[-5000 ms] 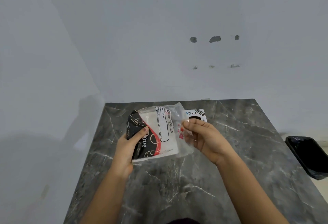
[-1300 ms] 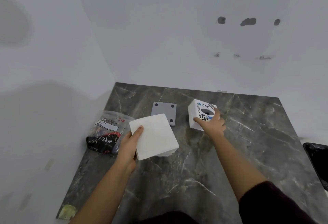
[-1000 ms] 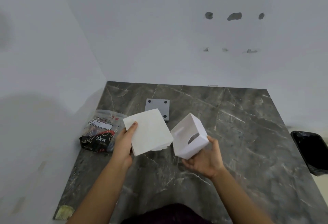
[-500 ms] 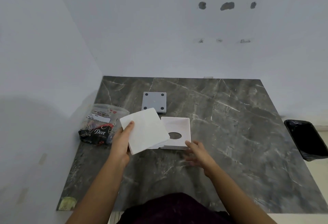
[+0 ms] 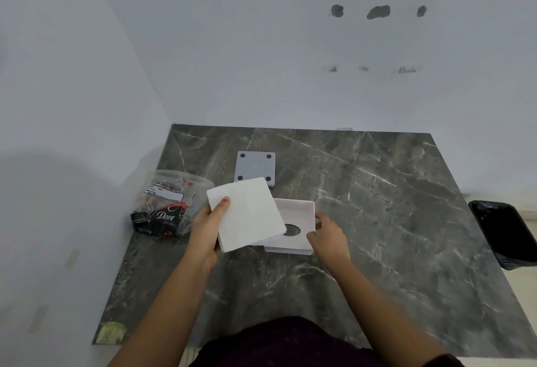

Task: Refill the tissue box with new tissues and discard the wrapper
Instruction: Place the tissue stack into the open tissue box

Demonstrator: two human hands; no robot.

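Note:
My left hand (image 5: 207, 228) grips a white stack of tissues (image 5: 247, 215) by its left edge, held over the left part of the tissue box (image 5: 299, 221). The white box lies upside down on the dark marble table (image 5: 377, 221), hollow side up, with its round hole showing inside. My right hand (image 5: 327, 234) holds the box at its right front corner. The emptied wrapper (image 5: 167, 206), clear plastic with black and red print, lies crumpled at the table's left edge. The grey base plate (image 5: 255, 167) of the box lies behind the tissues.
A black bin (image 5: 505, 233) stands on the floor past the table's right edge. White walls close off the back and the left side. A scrap of yellowish tape (image 5: 110, 333) sits at the table's front left corner.
The box was lifted, turned over and set down hollow side up. Since half a second ago my right hand has taken hold of its right corner and the tissues have moved over it.

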